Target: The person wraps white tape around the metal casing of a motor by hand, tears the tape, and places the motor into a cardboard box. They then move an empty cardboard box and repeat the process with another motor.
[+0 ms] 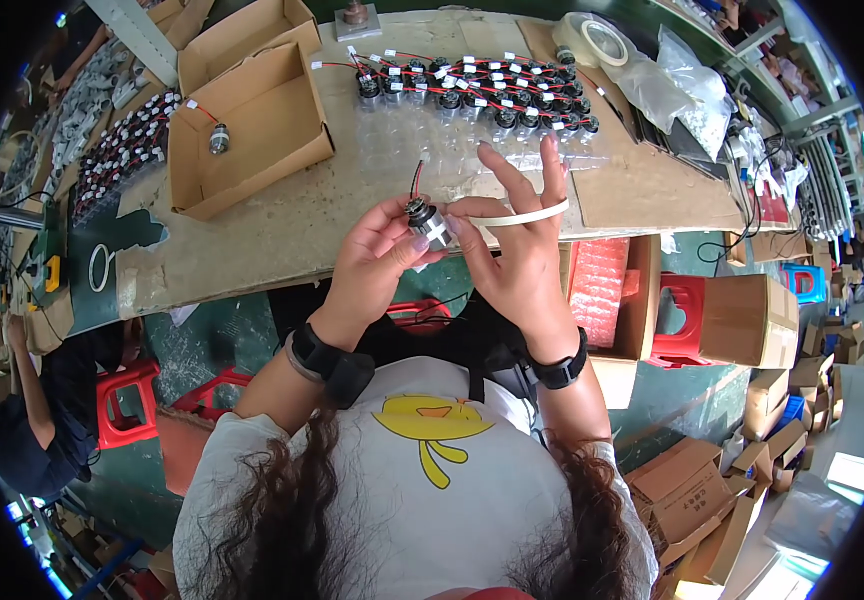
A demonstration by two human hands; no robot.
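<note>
Between the thumb and fingers of my left hand [372, 262] is a small silver and black motor [432, 226], tilted, with a short red and black lead rising from it. A white mark or strip crosses its metal side. My right hand [524, 268] touches the motor with thumb and index finger, while its other fingers stretch upward. Held across those right fingers is a narrow cream band [530, 216], seen edge-on, which looks like a thin tape roll. Past my hands, several similar motors [502, 98] with red leads and white tags stand in a clear plastic tray [412, 140].
An open cardboard box [192, 185] at the left holds a single motor [219, 139]. More wired parts [132, 135] lie beyond it. A wide tape roll [604, 44] and plastic bags [687, 90] sit far right. Red stools [677, 315] and cartons stand below; another person [37, 420] is at left.
</note>
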